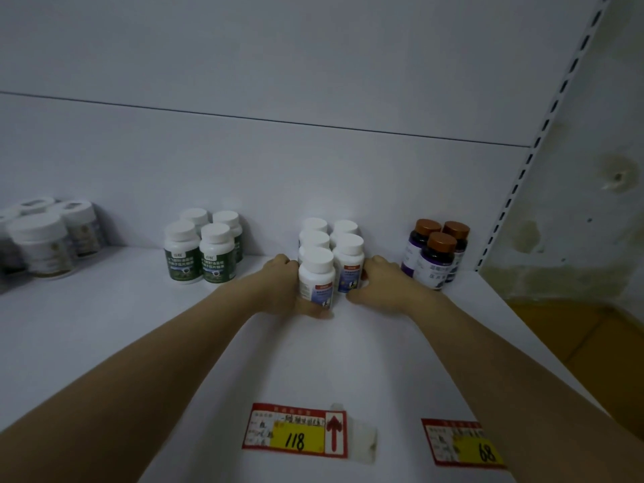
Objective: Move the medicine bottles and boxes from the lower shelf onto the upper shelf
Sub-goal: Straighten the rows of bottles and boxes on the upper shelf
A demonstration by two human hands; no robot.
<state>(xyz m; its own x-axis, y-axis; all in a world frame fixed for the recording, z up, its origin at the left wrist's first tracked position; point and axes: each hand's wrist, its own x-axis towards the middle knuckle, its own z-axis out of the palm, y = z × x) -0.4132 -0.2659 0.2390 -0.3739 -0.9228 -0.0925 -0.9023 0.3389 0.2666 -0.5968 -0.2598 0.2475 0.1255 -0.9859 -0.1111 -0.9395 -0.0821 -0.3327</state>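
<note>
Several white medicine bottles with white caps stand in two rows on the white shelf [244, 360]. My left hand [284, 287] grips the front left bottle [316, 278], fingers behind it and thumb under its base. My right hand [380, 282] wraps around the front right bottle [349, 263] from its right side. Both bottles are upright and touch the rows behind them.
Green-labelled bottles [200, 251] stand to the left, and paler bottles [45, 238] at the far left. Three dark bottles with brown caps [435, 254] stand close to my right hand. Price tags reading 118 [296, 430] and 68 [463, 444] sit on the front edge. A slotted upright [522, 176] borders the right.
</note>
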